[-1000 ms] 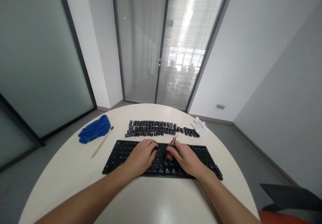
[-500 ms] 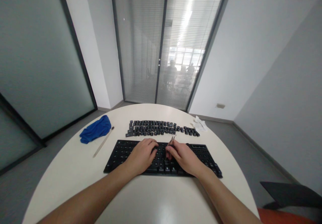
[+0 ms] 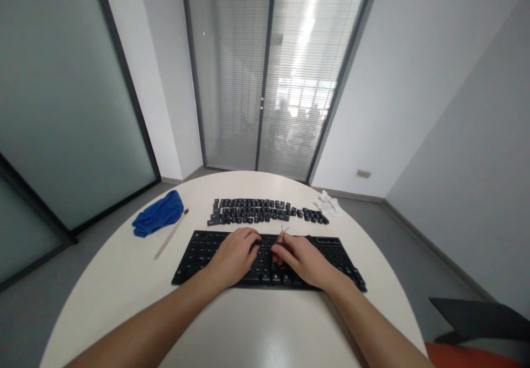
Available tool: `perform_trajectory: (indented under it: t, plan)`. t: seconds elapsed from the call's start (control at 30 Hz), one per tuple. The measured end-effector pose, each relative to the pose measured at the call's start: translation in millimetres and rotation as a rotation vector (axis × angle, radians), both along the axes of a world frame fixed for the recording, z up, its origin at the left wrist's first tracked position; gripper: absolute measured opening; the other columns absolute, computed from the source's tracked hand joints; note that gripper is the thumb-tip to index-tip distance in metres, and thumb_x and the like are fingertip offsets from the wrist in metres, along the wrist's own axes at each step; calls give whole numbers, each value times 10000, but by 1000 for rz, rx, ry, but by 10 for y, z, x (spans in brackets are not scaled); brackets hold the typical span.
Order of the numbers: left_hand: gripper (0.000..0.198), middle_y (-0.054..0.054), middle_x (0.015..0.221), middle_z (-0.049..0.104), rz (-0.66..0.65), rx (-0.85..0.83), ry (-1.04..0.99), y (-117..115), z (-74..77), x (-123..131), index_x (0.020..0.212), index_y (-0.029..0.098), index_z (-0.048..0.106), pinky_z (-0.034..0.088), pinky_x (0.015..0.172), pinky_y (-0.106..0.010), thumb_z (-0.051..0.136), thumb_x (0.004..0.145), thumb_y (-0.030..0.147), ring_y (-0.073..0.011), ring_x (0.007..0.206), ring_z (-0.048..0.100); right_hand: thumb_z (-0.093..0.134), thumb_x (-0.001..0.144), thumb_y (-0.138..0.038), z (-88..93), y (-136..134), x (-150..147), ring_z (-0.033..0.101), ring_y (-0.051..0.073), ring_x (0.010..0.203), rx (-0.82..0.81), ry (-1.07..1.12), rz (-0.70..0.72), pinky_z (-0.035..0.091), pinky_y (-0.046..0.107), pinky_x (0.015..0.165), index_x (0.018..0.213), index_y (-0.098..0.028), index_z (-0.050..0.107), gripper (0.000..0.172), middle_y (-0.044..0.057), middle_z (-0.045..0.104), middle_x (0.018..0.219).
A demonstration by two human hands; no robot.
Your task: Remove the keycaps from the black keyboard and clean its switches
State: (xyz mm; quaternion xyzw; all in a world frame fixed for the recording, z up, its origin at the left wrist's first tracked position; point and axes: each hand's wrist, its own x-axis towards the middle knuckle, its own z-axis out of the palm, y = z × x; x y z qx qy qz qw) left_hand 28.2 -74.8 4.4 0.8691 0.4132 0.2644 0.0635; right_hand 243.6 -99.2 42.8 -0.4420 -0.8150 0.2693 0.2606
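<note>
We have two hands on one black keyboard (image 3: 199,257), which lies flat on the near half of the desk (image 3: 256,329). Our left hand (image 3: 236,255) rests palm down on it, fingers bent, thumb and forefinger apart with black surface showing between them. Our right hand (image 3: 304,257) is pinched around one thin tool (image 3: 282,232), its two slender prongs poking up above the fingers; its lower end is hidden from us.

Just beyond the keyboard lie dozens of loose keycaps (image 3: 250,212), too small to count one by one: three uneven rows, trailing rightward into a tighter cluster. They are black, mostly square, with a few longer bars, and look like hard plastic with pale marks. The keyboard is a long rectangle studded with small squares, a few caps sitting along its near edge between our hands.

To the left we count one blue cloth (image 3: 159,213), soft and bunched in folds, and one brush (image 3: 171,234) beside it, a slim pale stick with a dark head. At the far right sits one white tissue (image 3: 330,205), thin and crumpled. The desk is smooth, cream and rounded
</note>
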Motion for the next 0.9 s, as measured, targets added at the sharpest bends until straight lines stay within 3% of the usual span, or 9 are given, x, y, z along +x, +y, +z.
perform_trajectory:
  t: [0.27,0.5,0.67,0.9]
  plan:
    - [183,-69,1182,621,-11,39,-1,-30,16,-7,1083,197,617,458,1012,-404,494,949,172,-232,1117,564,536,957,-418,106,-71,-10,587,154,635,98,-103,76,428,244,621,838,-205,640,264,10,672,732]
    - [203,-56,1114,635,-104,99,51,-57,45,5,1068,189,630,487,965,-368,483,946,118,-203,1056,587,538,938,-480,-102,65,38,681,176,640,-182,259,1,532,266,621,877,-182,605,311,23,672,698]
    - [178,-47,947,655,-126,103,129,-88,104,26,985,178,639,516,846,-343,478,947,112,-203,926,602,562,909,-528,-168,118,36,689,165,614,-235,311,-21,547,257,591,863,-177,608,357,28,682,715]
    - [199,-44,960,677,-122,80,80,-79,67,12,1013,187,641,502,858,-330,457,962,126,-195,933,614,571,889,-560,-207,158,74,703,154,613,-304,368,-57,556,243,576,860,-166,580,396,42,707,752]
